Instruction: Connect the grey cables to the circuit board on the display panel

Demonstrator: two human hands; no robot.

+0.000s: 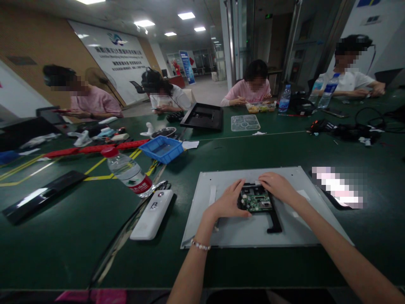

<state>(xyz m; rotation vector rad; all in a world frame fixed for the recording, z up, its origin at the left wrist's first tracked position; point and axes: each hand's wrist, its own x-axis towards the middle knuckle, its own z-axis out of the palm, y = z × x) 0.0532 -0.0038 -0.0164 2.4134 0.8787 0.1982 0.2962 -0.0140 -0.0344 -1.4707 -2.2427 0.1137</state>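
Standing at left, a red-capped water bottle [129, 173] neighbors a white power bank [152, 216]; a person's left hand [228, 201], thumb and fingers spread, flanks a green circuit board [257, 202] in a black frame [276, 220] on a gray panel [247, 237]; the right hand [278, 185] curls at the frame's upper edge, grip unclear, near a smartphone [337, 188].
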